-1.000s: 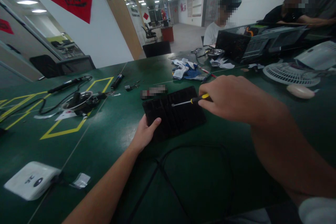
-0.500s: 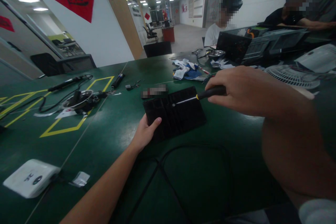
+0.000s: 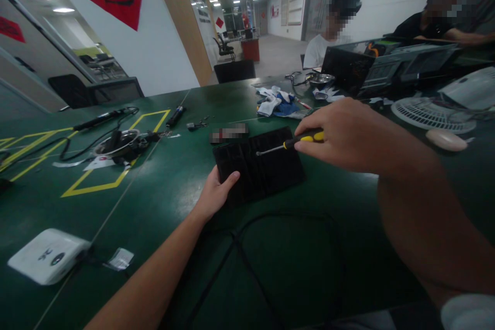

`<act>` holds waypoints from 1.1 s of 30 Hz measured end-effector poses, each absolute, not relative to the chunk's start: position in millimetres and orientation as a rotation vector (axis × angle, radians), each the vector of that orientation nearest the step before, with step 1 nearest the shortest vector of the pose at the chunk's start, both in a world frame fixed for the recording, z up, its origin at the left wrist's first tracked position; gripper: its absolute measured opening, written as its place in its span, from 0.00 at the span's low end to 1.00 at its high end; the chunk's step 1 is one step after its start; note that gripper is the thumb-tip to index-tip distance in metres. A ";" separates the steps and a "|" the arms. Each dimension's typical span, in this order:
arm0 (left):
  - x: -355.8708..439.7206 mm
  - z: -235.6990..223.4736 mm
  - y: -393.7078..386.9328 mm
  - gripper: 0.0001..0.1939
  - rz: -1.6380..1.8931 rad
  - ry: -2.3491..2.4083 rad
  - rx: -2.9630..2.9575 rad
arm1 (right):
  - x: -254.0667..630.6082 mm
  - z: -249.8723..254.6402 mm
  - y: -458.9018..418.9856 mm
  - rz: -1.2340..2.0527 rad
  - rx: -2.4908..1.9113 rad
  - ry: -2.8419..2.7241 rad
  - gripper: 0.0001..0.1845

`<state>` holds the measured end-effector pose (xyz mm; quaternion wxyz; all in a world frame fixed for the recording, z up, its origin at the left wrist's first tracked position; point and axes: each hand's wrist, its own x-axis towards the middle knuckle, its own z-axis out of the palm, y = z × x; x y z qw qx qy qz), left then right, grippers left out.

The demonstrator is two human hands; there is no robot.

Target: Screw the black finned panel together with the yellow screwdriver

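Observation:
A black tray-like case [image 3: 284, 162] with raised dividers lies on the green table in front of me. My left hand [image 3: 218, 191] grips its near left corner, thumb on top and the other fingers hidden beneath. In my right hand [image 3: 340, 136] is a screwdriver [image 3: 290, 143] with a black and yellow handle and a thin metal shaft. The shaft points left, its tip over the middle of the case near a divider. Whether the tip touches the case, or carries a small screw, I cannot tell. Just behind the case lies a small blurred-out box [image 3: 229, 134].
A black cable [image 3: 247, 263] loops on the table [image 3: 162, 247] nearest me. At left are a white device [image 3: 48, 258] and a metal bowl [image 3: 121, 144] with cables. Gloves [image 3: 276, 101] lie behind the case. A fan grille [image 3: 429, 113] is at right; two people sit beyond.
My right hand has rolled the screwdriver, so more yellow on its handle shows. The view has shifted slightly; my left hand keeps its grip on the case.

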<state>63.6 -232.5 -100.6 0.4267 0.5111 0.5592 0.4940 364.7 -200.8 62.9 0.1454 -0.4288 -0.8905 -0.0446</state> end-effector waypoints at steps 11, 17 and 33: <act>62.1 -102.5 -231.5 0.31 1.231 1.408 1.303 | 358.5 61.2 -205.4 -0.107 -1.203 -2.529 0.17; 63.3 -101.4 -232.2 0.30 1.233 1.387 1.270 | 358.5 61.9 -204.9 -0.084 -1.192 -2.523 0.18; 62.2 -104.6 -230.8 0.31 1.246 1.380 1.261 | 362.0 59.3 -198.9 -0.082 -1.120 -2.576 0.15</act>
